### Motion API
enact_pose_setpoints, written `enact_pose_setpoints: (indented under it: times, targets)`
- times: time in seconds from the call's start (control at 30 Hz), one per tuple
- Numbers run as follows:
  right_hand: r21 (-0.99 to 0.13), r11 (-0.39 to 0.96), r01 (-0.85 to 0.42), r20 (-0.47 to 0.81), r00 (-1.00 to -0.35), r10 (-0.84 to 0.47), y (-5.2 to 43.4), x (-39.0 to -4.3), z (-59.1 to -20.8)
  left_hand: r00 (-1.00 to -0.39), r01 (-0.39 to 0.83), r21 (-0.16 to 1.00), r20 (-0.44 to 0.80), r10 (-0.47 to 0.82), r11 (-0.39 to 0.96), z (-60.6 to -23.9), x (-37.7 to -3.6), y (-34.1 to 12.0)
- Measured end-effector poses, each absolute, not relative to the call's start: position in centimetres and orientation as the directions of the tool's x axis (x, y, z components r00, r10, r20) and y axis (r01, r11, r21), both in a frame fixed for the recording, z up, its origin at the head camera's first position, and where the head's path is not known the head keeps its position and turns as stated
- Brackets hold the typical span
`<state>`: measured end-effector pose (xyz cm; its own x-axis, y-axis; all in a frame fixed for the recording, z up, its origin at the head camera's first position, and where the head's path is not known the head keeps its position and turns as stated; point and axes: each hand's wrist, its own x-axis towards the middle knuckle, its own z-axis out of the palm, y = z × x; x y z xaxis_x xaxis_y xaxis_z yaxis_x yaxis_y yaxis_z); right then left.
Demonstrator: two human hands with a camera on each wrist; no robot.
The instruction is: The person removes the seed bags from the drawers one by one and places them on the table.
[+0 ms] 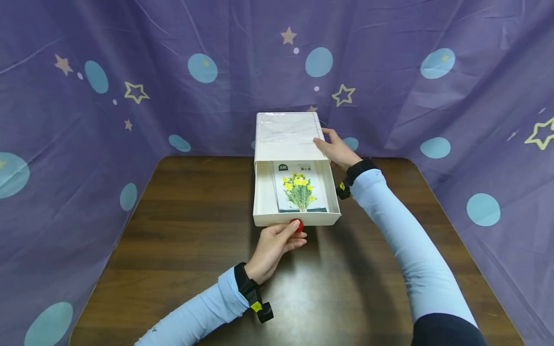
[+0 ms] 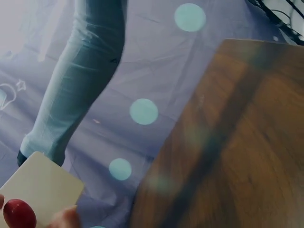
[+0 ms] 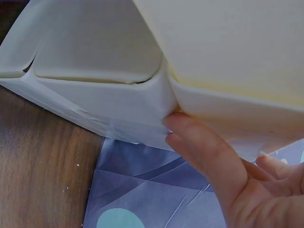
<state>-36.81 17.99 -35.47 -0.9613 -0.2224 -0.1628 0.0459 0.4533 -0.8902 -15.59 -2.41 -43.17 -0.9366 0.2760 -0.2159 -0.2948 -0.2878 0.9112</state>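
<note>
A white drawer box [image 1: 287, 137] stands at the back middle of the table, its drawer [image 1: 262, 204] pulled out toward the front. Inside the drawer lies a packet [image 1: 299, 190] printed with yellow flowers. My left hand [image 1: 272, 247] pinches the round red knob [image 1: 299, 227] on the drawer front; the left wrist view shows the knob [image 2: 20, 214] close up at lower left. At the box's right side, my right hand [image 1: 339, 150] holds the casing, thumb on the top edge. In the right wrist view, its fingers [image 3: 209, 147] touch the white plastic.
The brown wooden table [image 1: 186, 230] reaches around the box on the left, right and front. A purple curtain [image 1: 372, 29] with stars and blue dots hangs right behind the box and along both sides.
</note>
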Motion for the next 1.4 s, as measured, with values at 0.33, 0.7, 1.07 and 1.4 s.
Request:
enact_pose_setpoints:
  times: [0.33,0.7,1.07,1.4]
  targets:
    - [-0.884,0.466,0.037,-0.159,-0.961,-0.225,18.4,-36.7,-35.7,-0.769,-0.277,0.953,-0.144,0.623,-0.121,-36.2,-15.6,-5.6]
    - [-0.881,0.470,0.045,-0.162,-0.964,-0.210,18.6,-36.7,-35.6,-0.744,-0.415,0.908,-0.377,0.552,0.060,-30.9,-22.4,-7.0]
    - [-0.888,0.459,0.039,-0.152,-0.965,-0.212,18.2,-36.6,-35.6,-0.721,-0.474,0.876,-0.441,0.534,0.083,-32.4,-22.9,-6.4]
    - [-0.893,0.448,0.046,-0.149,-0.969,-0.199,18.2,-36.6,-35.7,-0.758,-0.480,0.877,-0.407,0.510,-0.012,-32.5,-22.9,-6.2]
